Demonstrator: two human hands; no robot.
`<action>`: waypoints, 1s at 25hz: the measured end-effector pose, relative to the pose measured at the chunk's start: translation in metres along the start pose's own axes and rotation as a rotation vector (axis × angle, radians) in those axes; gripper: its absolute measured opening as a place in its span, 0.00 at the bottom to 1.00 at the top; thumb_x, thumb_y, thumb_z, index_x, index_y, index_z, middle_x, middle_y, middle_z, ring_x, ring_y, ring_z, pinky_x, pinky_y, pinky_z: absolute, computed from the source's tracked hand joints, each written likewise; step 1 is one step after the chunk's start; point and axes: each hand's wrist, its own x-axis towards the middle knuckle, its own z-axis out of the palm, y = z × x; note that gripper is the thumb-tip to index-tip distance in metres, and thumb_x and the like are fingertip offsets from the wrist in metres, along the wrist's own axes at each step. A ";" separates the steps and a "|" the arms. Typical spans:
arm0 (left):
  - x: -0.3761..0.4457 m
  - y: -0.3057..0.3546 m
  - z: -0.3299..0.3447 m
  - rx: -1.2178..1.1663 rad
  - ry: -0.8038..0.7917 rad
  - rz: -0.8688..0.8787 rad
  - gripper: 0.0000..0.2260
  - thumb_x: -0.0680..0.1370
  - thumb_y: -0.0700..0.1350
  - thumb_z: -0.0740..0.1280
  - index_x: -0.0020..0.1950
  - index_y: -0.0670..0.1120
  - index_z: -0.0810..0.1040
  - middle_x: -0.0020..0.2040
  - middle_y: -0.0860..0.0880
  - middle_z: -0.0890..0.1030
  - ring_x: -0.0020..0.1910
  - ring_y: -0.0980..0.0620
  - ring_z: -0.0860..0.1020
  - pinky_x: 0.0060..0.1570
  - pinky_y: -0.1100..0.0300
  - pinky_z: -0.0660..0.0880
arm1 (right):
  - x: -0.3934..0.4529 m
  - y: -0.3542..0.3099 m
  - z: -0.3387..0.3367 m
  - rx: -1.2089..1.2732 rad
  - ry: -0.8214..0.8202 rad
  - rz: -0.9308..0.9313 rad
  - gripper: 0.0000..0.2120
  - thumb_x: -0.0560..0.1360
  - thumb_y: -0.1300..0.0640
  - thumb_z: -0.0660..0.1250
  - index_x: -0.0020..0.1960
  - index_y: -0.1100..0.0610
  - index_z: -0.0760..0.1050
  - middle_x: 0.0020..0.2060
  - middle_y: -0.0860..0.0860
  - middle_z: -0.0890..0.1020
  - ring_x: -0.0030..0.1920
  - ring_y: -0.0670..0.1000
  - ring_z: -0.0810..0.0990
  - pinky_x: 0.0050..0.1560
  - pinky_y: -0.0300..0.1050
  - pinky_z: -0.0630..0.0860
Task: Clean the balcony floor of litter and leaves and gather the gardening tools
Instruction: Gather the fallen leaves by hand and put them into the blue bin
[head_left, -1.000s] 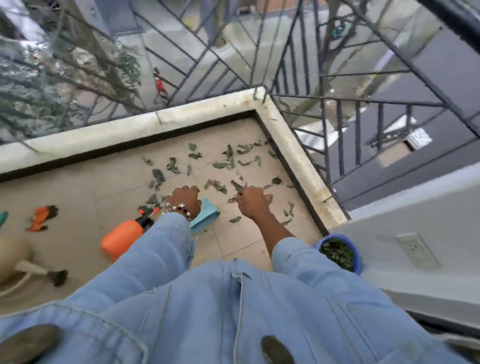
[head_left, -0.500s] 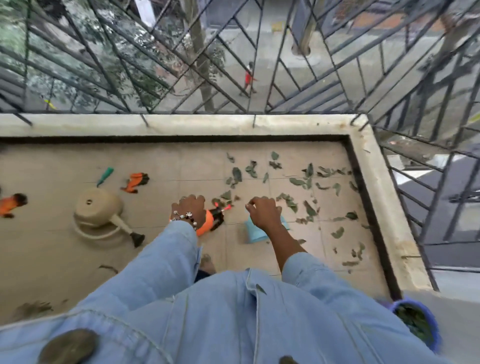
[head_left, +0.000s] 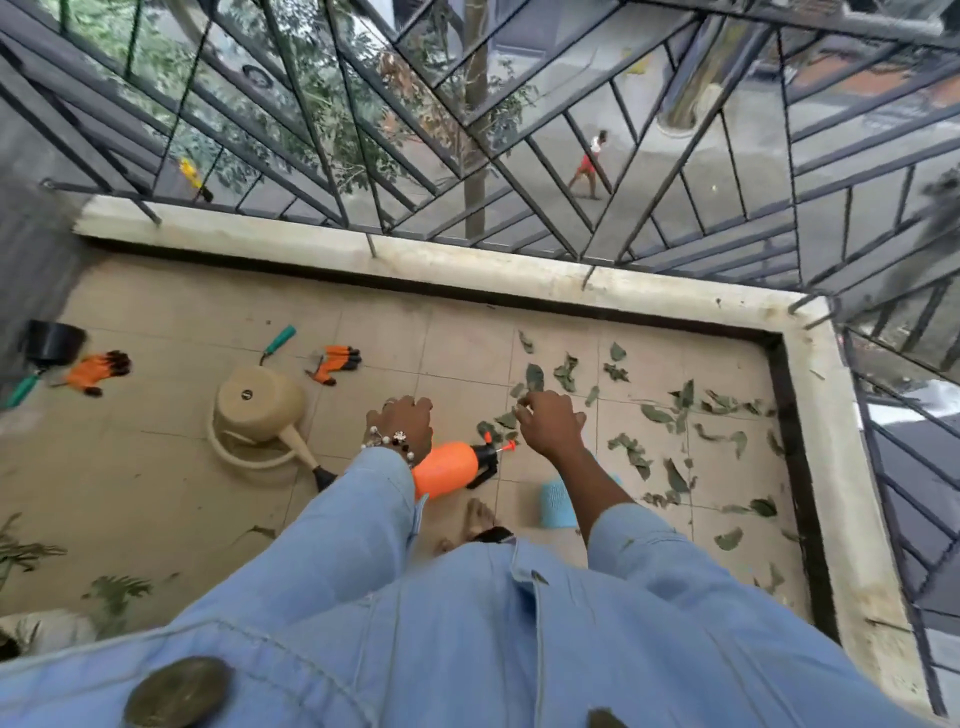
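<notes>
We hold our right hand (head_left: 551, 423) out over the balcony floor (head_left: 156, 483), its fingers curled with the tips drawn together; whether they pinch a leaf we cannot tell. Our left hand (head_left: 401, 422) hangs beside it with fingers bent downward, a beaded bracelet (head_left: 390, 441) at the wrist, and what it holds, if anything, is hidden beneath it. Between and just below the two hands an orange spray bottle (head_left: 447, 467) lies on its side on the beige tiles, its black and orange nozzle toward the right. Under our right forearm a pale blue perforated container (head_left: 557, 503) lies on the floor. Loose green leaves (head_left: 654, 415) are scattered over the tiles to the right of the hands, reaching to the dark strip at the foot of the low concrete curb (head_left: 519, 270) that bounds the floor on the far side and the right. To the left of the hands a beige watering can (head_left: 260, 405) rests on the tiles, spout toward us. Beyond it lie an orange and black gardening glove (head_left: 335, 362) and a green-handled tool (head_left: 278, 343); farther left are a second orange glove (head_left: 96, 370), another green-handled tool (head_left: 21, 389) and a black pot (head_left: 54, 343) by the grey wall. Leafy twigs (head_left: 114, 590) lie at the near left. A black metal railing (head_left: 519, 130) of slanted bars rises from the curb, and through it we see a street, trees and a distant person walking (head_left: 587, 166) below.
</notes>
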 end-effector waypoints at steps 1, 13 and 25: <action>0.007 -0.004 -0.007 0.003 0.008 -0.003 0.19 0.81 0.46 0.58 0.72 0.48 0.65 0.68 0.45 0.71 0.67 0.42 0.69 0.63 0.45 0.67 | 0.012 -0.005 -0.002 -0.003 0.004 -0.012 0.12 0.77 0.52 0.60 0.56 0.54 0.78 0.54 0.54 0.78 0.59 0.58 0.73 0.51 0.53 0.65; 0.137 -0.060 -0.099 0.009 0.062 0.044 0.21 0.80 0.47 0.59 0.74 0.49 0.63 0.70 0.46 0.71 0.68 0.44 0.69 0.63 0.47 0.68 | 0.164 -0.072 -0.025 0.061 0.042 -0.019 0.11 0.77 0.52 0.61 0.49 0.55 0.80 0.48 0.54 0.82 0.52 0.60 0.77 0.55 0.56 0.73; 0.305 -0.114 -0.222 0.258 -0.041 0.398 0.21 0.80 0.47 0.59 0.73 0.48 0.65 0.70 0.44 0.71 0.67 0.42 0.71 0.61 0.49 0.71 | 0.207 -0.142 -0.028 0.630 0.387 0.649 0.10 0.78 0.55 0.61 0.53 0.56 0.79 0.52 0.57 0.81 0.57 0.61 0.76 0.58 0.55 0.72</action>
